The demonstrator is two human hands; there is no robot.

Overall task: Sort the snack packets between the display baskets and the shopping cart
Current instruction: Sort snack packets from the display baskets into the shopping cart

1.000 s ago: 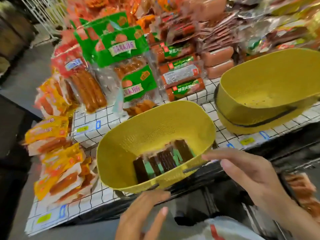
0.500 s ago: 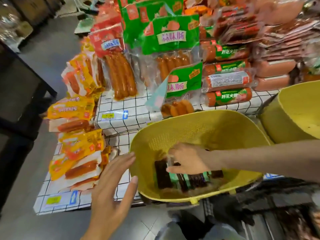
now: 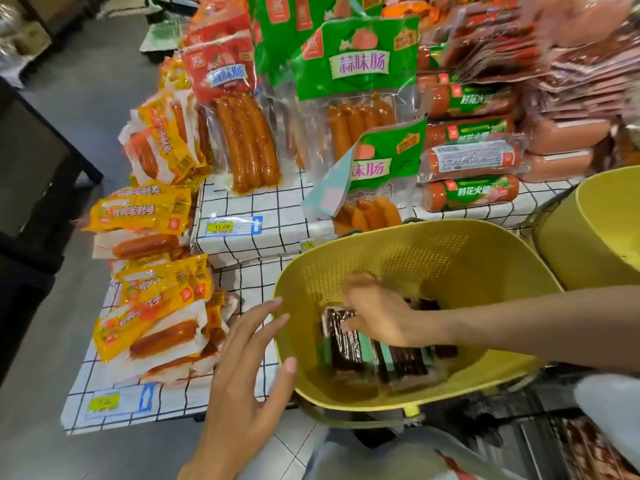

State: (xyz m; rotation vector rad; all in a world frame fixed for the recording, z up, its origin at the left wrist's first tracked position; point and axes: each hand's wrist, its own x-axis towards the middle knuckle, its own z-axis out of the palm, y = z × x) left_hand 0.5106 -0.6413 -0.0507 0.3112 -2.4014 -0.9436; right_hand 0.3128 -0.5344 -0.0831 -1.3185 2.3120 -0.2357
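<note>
The dark snack packets (image 3: 346, 344) lie side by side in the bottom of the yellow basket (image 3: 415, 233), their long axes pointing away from the person. The right hand (image 3: 377, 313) sits over their far ends with its fingers bent down; blur hides any pinch. The left hand (image 3: 242, 386), spread and empty, is at the basket's left rim.

One wide-angle view, from a camera on the person's head, faces forward and steeply down. It sits close above the left hand (image 3: 239, 386) and right hand (image 3: 377, 313). The yellow basket (image 3: 450, 258) and snack packets (image 3: 346, 348) beneath the right hand fill the lower view, with sausage shelves (image 3: 263, 244) beyond both hands.
</note>
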